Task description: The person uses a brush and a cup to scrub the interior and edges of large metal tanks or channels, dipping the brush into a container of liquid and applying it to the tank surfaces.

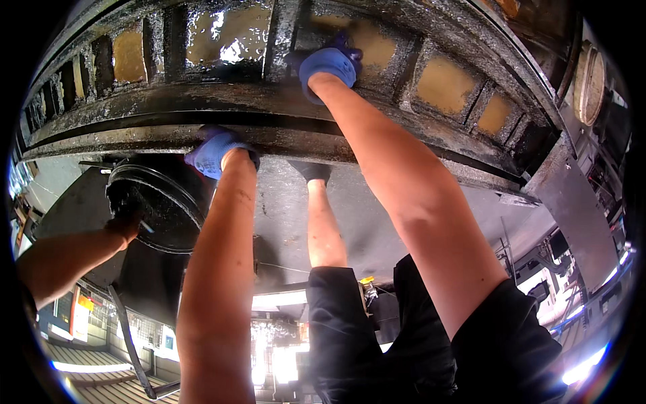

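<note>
A long, dirty metal frame (282,141) runs across the top, split by crossbars into compartments with murky brown liquid (444,84). My left hand (219,151), in a blue and purple glove, grips the frame's near rail, its fingers partly hidden. My gloved right hand (330,67) reaches farther in, over a crossbar between two liquid-filled compartments. Dark, wet and blurred, its fingertips do not show clearly; whether they hold anything cannot be made out. Left of my left arm, another person's hand (128,225) is at a black bucket (185,202), with a small pale stick-like thing beside it.
Below the frame lies a grey floor (282,215), where my foot (311,170) stands close to the near rail. A grey metal panel (572,209) rises at the right end. A round, pale-rimmed object (590,84) stands at the far right.
</note>
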Demonstrator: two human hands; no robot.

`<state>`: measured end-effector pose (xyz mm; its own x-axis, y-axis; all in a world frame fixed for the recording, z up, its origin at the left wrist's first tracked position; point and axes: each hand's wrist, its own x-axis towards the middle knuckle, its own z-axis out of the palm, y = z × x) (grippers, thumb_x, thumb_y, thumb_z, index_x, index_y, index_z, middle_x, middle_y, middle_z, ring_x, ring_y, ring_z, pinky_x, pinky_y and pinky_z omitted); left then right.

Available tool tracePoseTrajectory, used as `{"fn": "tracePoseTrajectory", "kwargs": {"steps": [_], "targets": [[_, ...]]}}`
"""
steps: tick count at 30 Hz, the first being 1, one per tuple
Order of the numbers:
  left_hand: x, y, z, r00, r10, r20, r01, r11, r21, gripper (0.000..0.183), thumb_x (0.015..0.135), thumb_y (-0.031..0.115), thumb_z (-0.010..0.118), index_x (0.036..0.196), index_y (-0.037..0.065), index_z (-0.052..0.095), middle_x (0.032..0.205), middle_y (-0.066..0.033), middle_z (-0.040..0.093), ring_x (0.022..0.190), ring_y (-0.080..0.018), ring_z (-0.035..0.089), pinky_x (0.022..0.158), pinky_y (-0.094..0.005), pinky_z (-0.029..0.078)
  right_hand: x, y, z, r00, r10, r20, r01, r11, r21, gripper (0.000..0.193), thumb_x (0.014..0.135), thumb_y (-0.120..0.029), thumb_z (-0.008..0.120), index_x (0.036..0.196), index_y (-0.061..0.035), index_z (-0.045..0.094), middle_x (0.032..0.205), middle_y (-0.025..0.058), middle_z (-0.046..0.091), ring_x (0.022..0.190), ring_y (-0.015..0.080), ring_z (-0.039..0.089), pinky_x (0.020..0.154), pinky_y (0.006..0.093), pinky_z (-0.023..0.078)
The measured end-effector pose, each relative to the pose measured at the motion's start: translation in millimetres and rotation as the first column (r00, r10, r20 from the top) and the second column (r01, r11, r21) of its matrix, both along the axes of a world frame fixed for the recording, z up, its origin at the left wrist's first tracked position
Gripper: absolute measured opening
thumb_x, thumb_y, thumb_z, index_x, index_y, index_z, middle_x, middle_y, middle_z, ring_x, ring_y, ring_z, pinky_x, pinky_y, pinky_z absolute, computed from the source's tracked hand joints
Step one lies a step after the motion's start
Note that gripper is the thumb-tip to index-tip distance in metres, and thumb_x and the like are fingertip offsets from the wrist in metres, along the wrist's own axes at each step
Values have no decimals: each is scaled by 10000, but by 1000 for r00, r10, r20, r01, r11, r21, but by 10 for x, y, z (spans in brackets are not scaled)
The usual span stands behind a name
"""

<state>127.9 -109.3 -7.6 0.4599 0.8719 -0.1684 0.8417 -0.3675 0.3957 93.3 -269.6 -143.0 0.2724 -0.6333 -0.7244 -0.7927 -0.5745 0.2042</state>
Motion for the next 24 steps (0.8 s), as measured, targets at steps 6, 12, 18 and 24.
{"fn": "tracePoseTrajectory", "kwargs": {"steps": [6, 12, 18, 24], "targets": [[80, 183, -8, 999, 31, -27, -34, 995, -91, 409, 939, 318, 495, 1250, 51, 502, 1115, -166, 656, 951, -345, 642, 811, -424, 517, -258, -498, 569, 764, -504, 403, 329, 842, 428, 914, 800, -604, 633, 1403, 22, 348, 1355, 193, 515, 1225, 301, 522, 1004, 343, 424], [26, 227, -171, 998, 29, -56, -34, 995, -93, 424, 897, 332, 546, 1209, 46, 575, 1089, -109, 659, 912, -256, 634, 759, -408, 531, -554, -772, 46, 819, -555, 143, 550, 832, 76, 1174, 717, -655, 699, 1500, -3, 114, 1330, 206, 529, 1143, 293, 590, 972, 359, 459], [60, 744, -462, 848, 426, 315, -177, 789, -588, 480, 926, 361, 471, 1279, 45, 543, 1261, -97, 583, 1104, -244, 563, 901, -416, 474, 271, -366, 405, 771, -608, 191, 626, 778, -49, 996, 771, -546, 686, 1477, -51, 186, 1380, 200, 463, 1214, 285, 534, 965, 384, 464], [26, 404, -320, 991, 131, 26, -108, 902, -419, 517, 914, 406, 466, 1302, 73, 539, 1312, -91, 558, 1127, -259, 562, 940, -413, 452, 489, -357, 364, 863, -420, 282, 378, 906, 193, 845, 791, -407, 707, 1452, -30, 339, 1261, 218, 587, 1142, 356, 594, 967, 416, 466]]}}
